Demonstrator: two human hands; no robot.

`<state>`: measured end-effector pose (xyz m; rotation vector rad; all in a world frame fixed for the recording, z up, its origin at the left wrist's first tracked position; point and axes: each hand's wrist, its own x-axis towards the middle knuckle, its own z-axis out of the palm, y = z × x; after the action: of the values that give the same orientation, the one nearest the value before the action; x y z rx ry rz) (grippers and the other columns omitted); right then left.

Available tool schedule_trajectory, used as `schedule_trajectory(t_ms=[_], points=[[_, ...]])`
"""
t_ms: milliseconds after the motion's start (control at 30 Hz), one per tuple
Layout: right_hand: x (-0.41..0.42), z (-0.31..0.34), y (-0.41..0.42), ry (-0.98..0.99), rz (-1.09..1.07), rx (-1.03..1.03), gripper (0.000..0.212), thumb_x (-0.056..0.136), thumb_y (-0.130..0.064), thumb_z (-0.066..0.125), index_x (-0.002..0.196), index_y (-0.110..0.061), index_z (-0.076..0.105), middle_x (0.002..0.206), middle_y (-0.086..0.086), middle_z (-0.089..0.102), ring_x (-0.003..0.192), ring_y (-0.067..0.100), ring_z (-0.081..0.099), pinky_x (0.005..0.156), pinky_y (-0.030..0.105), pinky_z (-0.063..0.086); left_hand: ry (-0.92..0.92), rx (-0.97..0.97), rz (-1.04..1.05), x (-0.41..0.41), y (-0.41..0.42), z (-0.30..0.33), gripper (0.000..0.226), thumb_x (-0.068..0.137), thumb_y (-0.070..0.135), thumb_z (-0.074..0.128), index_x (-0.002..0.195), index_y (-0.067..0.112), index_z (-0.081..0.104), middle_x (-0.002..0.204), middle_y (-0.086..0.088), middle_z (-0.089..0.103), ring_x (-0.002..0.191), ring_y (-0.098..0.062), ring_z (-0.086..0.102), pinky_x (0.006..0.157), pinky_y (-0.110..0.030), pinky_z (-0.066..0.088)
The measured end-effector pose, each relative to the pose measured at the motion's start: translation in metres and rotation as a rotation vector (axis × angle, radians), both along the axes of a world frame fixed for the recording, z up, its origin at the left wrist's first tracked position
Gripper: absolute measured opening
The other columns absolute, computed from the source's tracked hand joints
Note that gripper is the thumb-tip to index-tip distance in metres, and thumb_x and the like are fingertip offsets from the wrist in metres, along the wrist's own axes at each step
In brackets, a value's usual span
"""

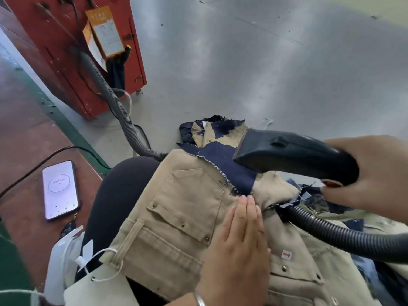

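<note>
Khaki trousers (176, 219) with a riveted back pocket and navy denim inner parts (227, 164) lie across my lap. My left hand (238, 246) rests flat on the khaki cloth beside the pocket, fingers straight and together. My right hand (373, 173) grips the rear of a black suction nozzle (287, 153), held just above the navy cloth. A ribbed black hose (344, 234) runs from the nozzle off to the right.
A phone (60, 189) with a lit screen lies on the red floor at left, a cable beside it. A red machine (72, 51) stands at the back left, with a grey ribbed hose (110, 96) leading toward me. White tags (86, 257) hang from the waistband.
</note>
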<state>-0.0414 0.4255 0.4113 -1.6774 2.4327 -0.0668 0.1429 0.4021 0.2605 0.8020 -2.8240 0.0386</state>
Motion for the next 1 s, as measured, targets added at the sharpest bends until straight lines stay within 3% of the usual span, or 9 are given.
schedule_trajectory(t_ms=[100, 233, 367, 533, 600, 667, 733, 833, 1000], points=[[0.011, -0.009, -0.001, -0.002, 0.039, 0.102, 0.037, 0.047, -0.056, 0.044, 0.083, -0.056, 0.051, 0.074, -0.04, 0.057, 0.045, -0.001, 0.05, 0.044, 0.037, 0.047, 0.021, 0.049, 0.027, -0.002, 0.004, 0.001, 0.043, 0.084, 0.027, 0.04, 0.11, 0.012, 0.071, 0.118, -0.007, 0.066, 0.109, -0.018, 0.063, 0.082, -0.029, 0.052], [0.028, -0.023, -0.012, 0.117, 0.079, 0.24, 0.021, 0.067, -0.05, 0.062, 0.078, -0.045, 0.045, 0.062, -0.013, 0.054, 0.054, -0.003, 0.043, 0.047, 0.021, 0.031, -0.034, -0.01, 0.022, -0.002, 0.003, 0.002, 0.044, 0.077, 0.033, 0.052, 0.11, 0.012, 0.072, 0.114, -0.008, 0.068, 0.101, -0.019, 0.064, 0.076, -0.027, 0.043], [0.045, -0.03, -0.04, 0.224, 0.098, 0.209, 0.027, 0.08, -0.047, 0.063, 0.08, -0.037, 0.038, 0.067, -0.014, 0.041, 0.054, 0.0, 0.032, 0.045, 0.019, 0.02, -0.048, 0.021, 0.046, -0.003, -0.002, 0.003, 0.051, 0.078, 0.037, 0.049, 0.113, 0.006, 0.07, 0.113, -0.01, 0.068, 0.098, -0.021, 0.055, 0.071, -0.028, 0.045], [0.05, -0.044, -0.091, 0.112, 0.103, 0.068, 0.02, 0.08, -0.032, 0.067, 0.095, -0.028, 0.055, 0.073, -0.007, 0.048, 0.065, 0.02, 0.048, 0.051, 0.024, 0.031, -0.048, 0.1, 0.039, -0.004, -0.004, 0.004, 0.053, 0.077, 0.038, 0.048, 0.113, 0.006, 0.069, 0.115, -0.011, 0.068, 0.095, -0.021, 0.059, 0.07, -0.026, 0.048], [0.045, -0.045, -0.106, 0.082, 0.081, 0.008, 0.017, 0.078, -0.026, 0.067, 0.088, -0.024, 0.054, 0.076, -0.002, 0.052, 0.071, 0.025, 0.053, 0.058, 0.027, 0.036, -0.038, 0.141, 0.027, -0.004, -0.004, 0.006, 0.049, 0.079, 0.035, 0.046, 0.112, 0.008, 0.07, 0.115, -0.01, 0.068, 0.095, -0.02, 0.065, 0.072, -0.024, 0.051], [0.033, -0.038, -0.109, 0.02, 0.042, -0.033, 0.022, 0.073, -0.023, 0.07, 0.074, -0.022, 0.048, 0.068, -0.002, 0.054, 0.062, 0.022, 0.055, 0.054, 0.026, 0.035, 0.017, 0.137, 0.026, -0.004, -0.008, 0.008, 0.046, 0.081, 0.023, 0.039, 0.112, 0.006, 0.07, 0.113, -0.012, 0.068, 0.097, -0.021, 0.066, 0.076, -0.025, 0.053], [0.018, -0.027, -0.098, -0.087, 0.018, -0.058, 0.019, 0.07, -0.021, 0.072, 0.073, -0.023, 0.053, 0.054, 0.003, 0.059, 0.048, 0.017, 0.06, 0.046, 0.023, 0.039, 0.034, 0.103, 0.044, -0.007, -0.014, 0.01, 0.048, 0.083, 0.014, 0.035, 0.115, 0.001, 0.067, 0.112, -0.013, 0.068, 0.099, -0.024, 0.065, 0.082, -0.028, 0.053], [0.003, -0.013, -0.069, -0.142, 0.028, -0.046, 0.013, 0.069, -0.019, 0.072, 0.076, -0.022, 0.061, 0.051, -0.022, 0.061, 0.036, 0.005, 0.056, 0.031, 0.02, 0.037, 0.013, 0.063, 0.056, -0.013, -0.025, 0.016, 0.048, 0.082, 0.013, 0.035, 0.119, -0.003, 0.063, 0.11, -0.012, 0.067, 0.098, -0.024, 0.063, 0.083, -0.028, 0.052], [-0.007, -0.013, -0.027, -0.065, -0.083, 0.046, 0.018, 0.06, -0.032, 0.072, 0.073, -0.034, 0.059, 0.054, -0.024, 0.061, 0.04, 0.007, 0.057, 0.047, 0.033, 0.052, 0.066, 0.138, 0.051, -0.017, -0.032, 0.022, 0.043, 0.077, 0.009, 0.038, 0.105, 0.003, 0.07, 0.103, -0.008, 0.068, 0.092, -0.023, 0.063, 0.077, -0.028, 0.053]])
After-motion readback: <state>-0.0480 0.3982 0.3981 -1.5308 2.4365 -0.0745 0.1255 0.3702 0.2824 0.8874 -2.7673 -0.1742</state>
